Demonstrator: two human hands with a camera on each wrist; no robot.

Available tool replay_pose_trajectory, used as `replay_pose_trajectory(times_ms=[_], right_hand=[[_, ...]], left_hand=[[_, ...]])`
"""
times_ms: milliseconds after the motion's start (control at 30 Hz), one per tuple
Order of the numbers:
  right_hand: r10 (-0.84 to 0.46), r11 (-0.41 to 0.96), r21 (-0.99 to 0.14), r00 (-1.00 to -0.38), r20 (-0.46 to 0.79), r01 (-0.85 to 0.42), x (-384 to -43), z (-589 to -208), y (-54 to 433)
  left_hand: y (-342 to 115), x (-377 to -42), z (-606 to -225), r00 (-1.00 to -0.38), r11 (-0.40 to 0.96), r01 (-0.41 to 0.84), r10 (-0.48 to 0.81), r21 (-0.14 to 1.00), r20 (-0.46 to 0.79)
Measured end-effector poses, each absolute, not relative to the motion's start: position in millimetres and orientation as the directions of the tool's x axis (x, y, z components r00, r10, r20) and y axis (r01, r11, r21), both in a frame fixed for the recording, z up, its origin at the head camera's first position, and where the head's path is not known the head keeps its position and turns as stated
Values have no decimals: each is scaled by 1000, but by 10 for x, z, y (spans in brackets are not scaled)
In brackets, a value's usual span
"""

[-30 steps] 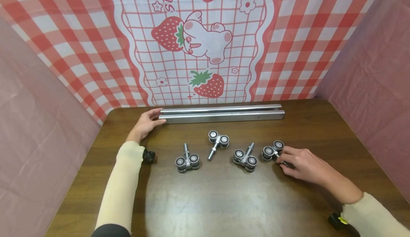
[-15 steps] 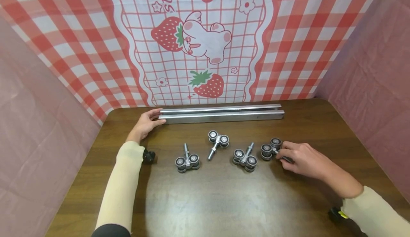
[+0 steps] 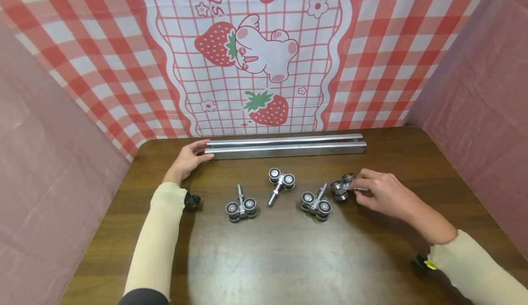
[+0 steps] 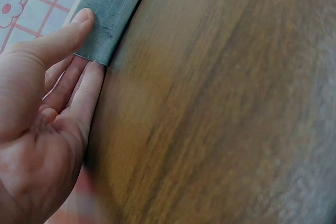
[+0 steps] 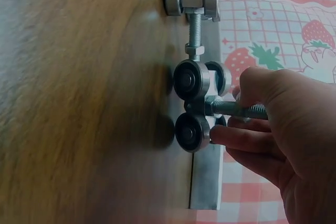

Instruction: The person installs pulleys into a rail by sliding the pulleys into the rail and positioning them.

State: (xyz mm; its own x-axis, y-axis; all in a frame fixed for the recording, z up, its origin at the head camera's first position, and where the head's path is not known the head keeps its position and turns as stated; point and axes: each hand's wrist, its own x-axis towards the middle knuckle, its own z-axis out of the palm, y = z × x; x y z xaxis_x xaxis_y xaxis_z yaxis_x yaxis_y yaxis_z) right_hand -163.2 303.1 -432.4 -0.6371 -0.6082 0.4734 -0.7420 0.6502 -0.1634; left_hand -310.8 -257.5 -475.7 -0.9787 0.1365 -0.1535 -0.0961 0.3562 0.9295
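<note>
At the back of the table lies a silver metal channel rail [image 3: 284,150], slot side up. My left hand [image 3: 187,162] holds its left end. In the left wrist view the thumb [image 4: 79,30] lies along the rail's side while the other fingers reach in at its end. My right hand [image 3: 383,193] pinches the threaded bolt of a four-wheeled roller trolley [image 3: 341,188]. The right wrist view shows this trolley's wheels [image 5: 191,80] with the bolt [image 5: 239,109] running between thumb and fingers. Beside it rests another roller trolley [image 3: 316,205], its bolt pointing away from me.
Two more roller trolleys lie on the brown wooden table [image 3: 264,259]: one left of centre [image 3: 241,209], one nearer the rail [image 3: 281,180]. A red-and-white strawberry cloth [image 3: 264,57] hangs behind the table's back edge. Pink cloth [image 3: 474,76] covers both sides.
My right hand has moved a little left and away from me with the roller trolley, which has tipped and turned. The left hand and the rail look unmoved.
</note>
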Motion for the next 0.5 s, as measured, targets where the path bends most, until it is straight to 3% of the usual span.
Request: replay_pose_trajectory(times_ms=[500], right_hand=[[-483, 754, -259, -776, 405, -604, -1858, -4329, 2820]], left_hand=[[-2574, -3117, -4769, -980, 351, -96, 129, 931, -150]])
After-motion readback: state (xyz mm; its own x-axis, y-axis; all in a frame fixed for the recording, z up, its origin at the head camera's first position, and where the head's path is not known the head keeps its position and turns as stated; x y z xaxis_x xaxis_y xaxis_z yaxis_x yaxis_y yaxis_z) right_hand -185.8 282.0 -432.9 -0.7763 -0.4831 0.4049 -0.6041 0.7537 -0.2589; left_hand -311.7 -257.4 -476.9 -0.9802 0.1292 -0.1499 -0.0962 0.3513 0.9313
